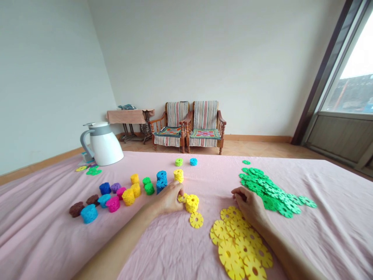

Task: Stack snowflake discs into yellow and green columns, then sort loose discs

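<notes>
My left hand (169,198) rests on the pink cloth (175,249) with its fingers curled against a yellow disc beside a short stack of yellow discs (192,203). A single yellow disc (196,220) lies flat just in front of the stack. My right hand (250,206) lies at the far edge of a spread of loose yellow flower-shaped discs (240,245), fingers bent as if pinching one, though I cannot see what they hold. A pile of loose green discs (271,191) lies just right of that hand.
Several finished stacks in yellow, green, blue, pink, purple and brown (128,192) stand to the left. A white kettle (102,143) stands at the table's far left, with loose discs (90,170) near it. Two small stacks (185,161) sit further back. Two wooden chairs (189,126) stand by the wall.
</notes>
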`<state>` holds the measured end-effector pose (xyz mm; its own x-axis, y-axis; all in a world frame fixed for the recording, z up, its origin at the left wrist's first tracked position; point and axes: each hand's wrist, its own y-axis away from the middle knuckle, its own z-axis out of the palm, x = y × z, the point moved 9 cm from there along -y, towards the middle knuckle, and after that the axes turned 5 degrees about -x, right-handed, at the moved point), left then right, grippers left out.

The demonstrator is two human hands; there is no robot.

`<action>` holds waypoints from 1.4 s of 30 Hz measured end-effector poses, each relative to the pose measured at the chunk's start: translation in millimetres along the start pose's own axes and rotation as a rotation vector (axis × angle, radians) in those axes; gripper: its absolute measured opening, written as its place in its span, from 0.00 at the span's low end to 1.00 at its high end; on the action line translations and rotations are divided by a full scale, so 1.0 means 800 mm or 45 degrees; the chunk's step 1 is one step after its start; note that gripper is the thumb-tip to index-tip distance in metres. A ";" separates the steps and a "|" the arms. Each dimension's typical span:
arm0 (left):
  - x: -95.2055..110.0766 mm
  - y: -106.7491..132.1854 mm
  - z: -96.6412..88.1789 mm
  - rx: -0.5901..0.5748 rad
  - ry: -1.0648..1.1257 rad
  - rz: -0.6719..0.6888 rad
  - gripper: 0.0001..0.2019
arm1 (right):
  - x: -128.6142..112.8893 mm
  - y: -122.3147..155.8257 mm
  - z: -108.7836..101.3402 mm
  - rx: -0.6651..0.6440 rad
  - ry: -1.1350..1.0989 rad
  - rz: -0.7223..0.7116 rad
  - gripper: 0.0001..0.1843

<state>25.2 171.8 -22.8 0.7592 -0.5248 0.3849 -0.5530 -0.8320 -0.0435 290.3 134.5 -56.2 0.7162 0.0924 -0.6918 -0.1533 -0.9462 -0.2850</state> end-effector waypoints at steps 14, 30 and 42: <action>-0.020 0.022 0.000 0.025 0.176 -0.140 0.12 | -0.005 -0.001 -0.004 0.007 -0.068 0.023 0.12; 0.061 0.051 0.000 0.077 1.379 -0.019 0.17 | -0.221 0.094 0.048 -0.252 -0.061 -0.559 0.24; 0.037 0.050 0.021 0.037 1.611 -0.083 0.19 | -0.206 0.096 0.059 -0.232 0.008 -0.587 0.22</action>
<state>31.6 120.0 -28.6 -0.0818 0.0421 0.9958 -0.5074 -0.8617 -0.0052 128.6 61.4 4.4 0.6857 0.5128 -0.5166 0.3015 -0.8461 -0.4396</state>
